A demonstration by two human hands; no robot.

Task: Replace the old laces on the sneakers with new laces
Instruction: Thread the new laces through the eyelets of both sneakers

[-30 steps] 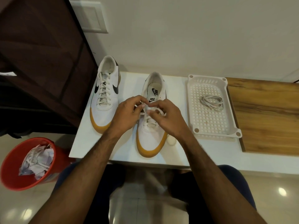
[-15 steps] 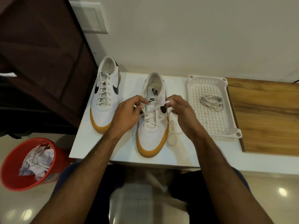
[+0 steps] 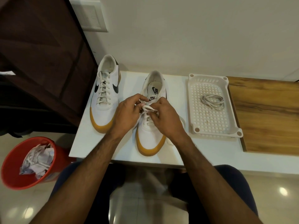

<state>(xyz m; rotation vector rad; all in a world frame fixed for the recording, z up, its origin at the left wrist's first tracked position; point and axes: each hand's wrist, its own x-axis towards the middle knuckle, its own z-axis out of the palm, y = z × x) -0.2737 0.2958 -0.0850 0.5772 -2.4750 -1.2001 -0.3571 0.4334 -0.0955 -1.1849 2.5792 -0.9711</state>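
Two white sneakers with gum soles stand on a white table. The left sneaker is fully laced. Over the right sneaker both my hands meet at the upper eyelets. My left hand pinches one part of its white lace, and my right hand pinches another part of it close by. A loose stretch of this lace trails on the table to the right of the shoe. A coiled lace lies in the white perforated tray.
A red bin holding crumpled paper and a lace stands on the floor at the left. A wooden board lies right of the tray. A dark wooden cabinet rises at the left, the wall behind.
My right hand had swung out to the right with the lace end half a second ago; it has come back in over the shoe's eyelets beside my left hand.
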